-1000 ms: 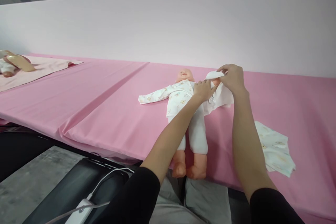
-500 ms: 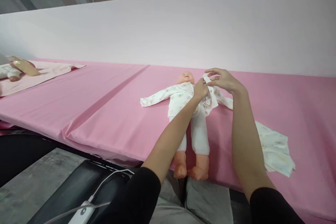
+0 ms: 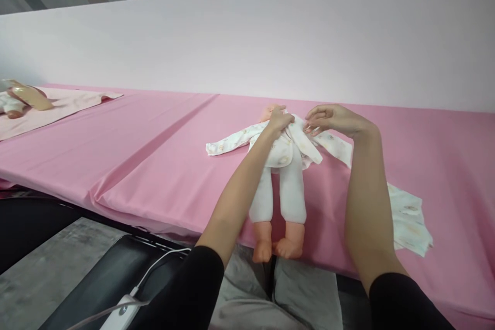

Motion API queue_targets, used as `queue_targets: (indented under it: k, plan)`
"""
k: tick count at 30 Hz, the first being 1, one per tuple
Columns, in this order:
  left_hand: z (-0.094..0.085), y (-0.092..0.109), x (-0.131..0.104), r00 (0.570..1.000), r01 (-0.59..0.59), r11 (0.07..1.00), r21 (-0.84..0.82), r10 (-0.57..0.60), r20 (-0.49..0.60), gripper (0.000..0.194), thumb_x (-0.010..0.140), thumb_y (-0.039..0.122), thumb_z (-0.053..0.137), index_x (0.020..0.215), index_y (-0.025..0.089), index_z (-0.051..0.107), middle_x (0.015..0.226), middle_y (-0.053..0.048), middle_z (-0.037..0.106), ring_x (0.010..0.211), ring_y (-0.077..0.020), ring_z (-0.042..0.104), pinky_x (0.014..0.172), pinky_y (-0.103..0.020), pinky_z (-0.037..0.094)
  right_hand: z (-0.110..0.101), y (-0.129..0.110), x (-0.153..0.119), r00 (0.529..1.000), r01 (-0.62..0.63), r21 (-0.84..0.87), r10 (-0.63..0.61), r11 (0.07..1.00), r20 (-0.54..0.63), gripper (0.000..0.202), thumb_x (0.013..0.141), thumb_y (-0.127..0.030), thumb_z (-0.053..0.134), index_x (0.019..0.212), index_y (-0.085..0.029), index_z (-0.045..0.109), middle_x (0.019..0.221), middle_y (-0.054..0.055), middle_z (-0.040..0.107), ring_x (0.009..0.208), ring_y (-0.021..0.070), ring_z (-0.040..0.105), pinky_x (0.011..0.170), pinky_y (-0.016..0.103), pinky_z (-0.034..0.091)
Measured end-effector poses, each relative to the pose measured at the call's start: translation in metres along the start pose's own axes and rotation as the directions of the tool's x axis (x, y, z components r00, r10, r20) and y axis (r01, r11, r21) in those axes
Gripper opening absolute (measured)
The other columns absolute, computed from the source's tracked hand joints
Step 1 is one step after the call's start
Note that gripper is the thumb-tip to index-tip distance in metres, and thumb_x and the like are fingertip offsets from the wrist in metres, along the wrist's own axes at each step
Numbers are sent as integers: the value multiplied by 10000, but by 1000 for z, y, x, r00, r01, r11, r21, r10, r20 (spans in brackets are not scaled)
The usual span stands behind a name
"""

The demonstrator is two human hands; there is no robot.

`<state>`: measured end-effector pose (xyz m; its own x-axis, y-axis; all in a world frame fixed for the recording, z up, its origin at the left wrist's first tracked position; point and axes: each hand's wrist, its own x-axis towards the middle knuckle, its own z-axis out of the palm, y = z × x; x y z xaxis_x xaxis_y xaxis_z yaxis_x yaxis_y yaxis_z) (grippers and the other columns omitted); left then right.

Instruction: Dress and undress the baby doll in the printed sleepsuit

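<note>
A baby doll (image 3: 294,206) with white cloth legs and bare plastic feet lies on its back, feet toward me. It wears a white patterned baby jacket (image 3: 232,139), one sleeve spread out to each side; the right front is folded and rumpled. My left hand (image 3: 281,118) lies at the doll's neck, closed on the jacket's collar edge, and covers much of the face. Beside the doll's shoulder, on the right, my right hand (image 3: 335,118) hovers with bent fingers apart, nothing visible in them. Its fingertips are close to the jacket.
A folded patterned garment (image 3: 410,221) lies right of my right forearm on the pink sheet (image 3: 162,175). Far left, another doll (image 3: 31,97) rests on a pale pink cloth (image 3: 73,105). A white wall (image 3: 247,46) stands behind. A white device with a cable (image 3: 122,312) lies near my left elbow.
My left hand has moved up and left to the doll's neck. My right hand has shifted slightly right, away from the cloth. A white part of the jacket now lies slantwise over the doll's right-hand side.
</note>
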<state>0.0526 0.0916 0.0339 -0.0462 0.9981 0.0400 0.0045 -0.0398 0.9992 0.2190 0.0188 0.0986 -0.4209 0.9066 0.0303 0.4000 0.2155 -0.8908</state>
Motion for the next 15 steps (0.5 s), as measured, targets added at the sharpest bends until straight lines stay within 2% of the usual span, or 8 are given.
queue_targets:
  k: [2,4,5,7,10,12,13,15]
  plan:
    - [-21,-1,-1,990,-123,975,185,134,-48,617,605,15,579,1207,142,531,1090,-107,608,990,-199,594,854,-292,463,-2,3,3,990,-49,-70,39,996,-137,101,737,-166,682,823,-142,634,889,101,666,799,193,651,728,335,572]
    - [-37,-2,-5,982,-162,959,230,181,-62,512,632,28,580,1128,153,579,1058,-91,620,1002,-193,589,882,-291,455,-1,9,11,968,-157,-200,111,967,-224,46,735,-142,662,769,-136,631,883,108,664,785,199,652,694,333,572]
    - [-42,-3,-8,984,-150,967,204,167,-65,462,653,42,577,1101,156,589,1005,-80,629,963,-183,598,871,-292,462,-1,12,15,956,-219,-276,150,936,-251,47,719,-131,666,752,-136,633,884,108,663,782,206,651,677,333,572]
    - [-47,-1,-15,997,-62,996,59,65,-50,339,705,76,561,1035,142,597,845,-52,618,811,-148,607,791,-280,491,2,20,25,936,-322,-407,222,855,-273,86,676,-120,690,748,-138,645,894,107,662,775,221,650,643,333,569]
    - [-45,6,-24,985,141,952,-271,-109,132,106,783,99,513,870,122,570,640,4,507,576,-69,526,587,-184,471,6,28,36,927,-375,-504,299,778,-227,168,660,-140,704,823,-137,663,924,114,661,782,234,649,607,321,561]
    - [-43,12,-27,955,230,883,-409,-124,269,103,793,48,471,807,128,534,626,17,491,499,-23,464,492,-119,404,9,27,39,929,-370,-521,314,769,-196,197,685,-162,690,878,-140,658,967,115,657,792,228,649,603,308,556]
    - [-42,13,-28,948,235,870,-432,-107,300,134,780,19,457,807,129,527,645,15,511,481,-9,448,469,-103,381,11,25,39,933,-361,-522,306,773,-191,191,702,-175,680,887,-141,651,983,115,654,794,223,650,604,301,554]
    - [-42,14,-28,957,185,903,-387,-75,282,175,754,3,456,846,130,534,700,4,557,473,-4,453,466,-106,384,18,19,39,948,-319,-504,268,802,-174,142,759,-222,639,871,-136,635,990,117,651,797,211,650,604,285,548]
